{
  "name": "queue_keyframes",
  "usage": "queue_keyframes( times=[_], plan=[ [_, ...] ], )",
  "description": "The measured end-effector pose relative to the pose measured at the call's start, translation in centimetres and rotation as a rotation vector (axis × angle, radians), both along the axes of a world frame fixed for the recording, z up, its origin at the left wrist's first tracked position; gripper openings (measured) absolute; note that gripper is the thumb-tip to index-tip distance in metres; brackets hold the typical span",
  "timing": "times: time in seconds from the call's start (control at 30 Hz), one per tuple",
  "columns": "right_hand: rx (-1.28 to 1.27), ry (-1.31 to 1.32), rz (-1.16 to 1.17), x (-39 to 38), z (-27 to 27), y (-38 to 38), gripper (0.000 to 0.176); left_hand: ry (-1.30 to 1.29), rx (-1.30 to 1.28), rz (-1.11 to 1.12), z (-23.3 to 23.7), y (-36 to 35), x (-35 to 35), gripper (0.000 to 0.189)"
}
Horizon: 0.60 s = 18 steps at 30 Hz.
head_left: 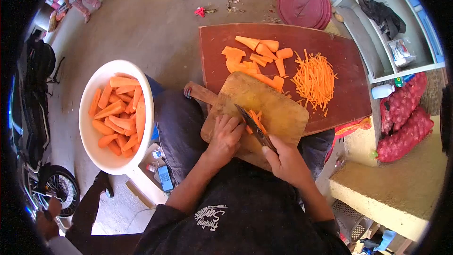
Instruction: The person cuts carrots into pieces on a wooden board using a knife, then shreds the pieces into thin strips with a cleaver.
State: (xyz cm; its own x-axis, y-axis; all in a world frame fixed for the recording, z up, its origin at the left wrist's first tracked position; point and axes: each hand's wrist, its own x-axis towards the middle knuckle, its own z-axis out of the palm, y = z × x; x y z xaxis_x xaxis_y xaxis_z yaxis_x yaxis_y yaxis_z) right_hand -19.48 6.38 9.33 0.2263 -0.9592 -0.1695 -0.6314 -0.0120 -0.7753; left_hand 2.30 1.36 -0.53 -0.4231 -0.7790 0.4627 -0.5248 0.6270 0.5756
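Observation:
A wooden cutting board (pixel 278 108) with a handle lies across my lap. My right hand (pixel 285 160) grips a dark-bladed knife (pixel 253 125), its blade slanting over the board. Thin carrot strips (pixel 257 115) lie against the far side of the blade. With curled fingers, my left hand (pixel 225 137) presses on the board just left of the knife. A bit of carrot (pixel 248 130) shows by its fingertips; the rest is hidden. Beyond the board, a red-brown tabletop (pixel 347 101) carries a heap of carrot strips (pixel 314 79) and several larger carrot chunks (pixel 259 48).
To my left stands a white tub (pixel 86 127) of peeled carrots (pixel 121 123). Red net sacks (pixel 406 134) rest on a ledge at right, near an open cabinet (pixel 384 61). A motorcycle (pixel 52 189) and another person's leg (pixel 89 203) are at left; a person stands far back.

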Motion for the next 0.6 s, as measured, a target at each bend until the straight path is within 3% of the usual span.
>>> queue_keyframes(
  times=[0.6],
  plan=[
    [-0.008,0.045,0.024,0.3,-0.7,-0.4,0.022,-0.089,-0.02,0.031,-0.6,0.3,-0.2,0.05]
  ],
)
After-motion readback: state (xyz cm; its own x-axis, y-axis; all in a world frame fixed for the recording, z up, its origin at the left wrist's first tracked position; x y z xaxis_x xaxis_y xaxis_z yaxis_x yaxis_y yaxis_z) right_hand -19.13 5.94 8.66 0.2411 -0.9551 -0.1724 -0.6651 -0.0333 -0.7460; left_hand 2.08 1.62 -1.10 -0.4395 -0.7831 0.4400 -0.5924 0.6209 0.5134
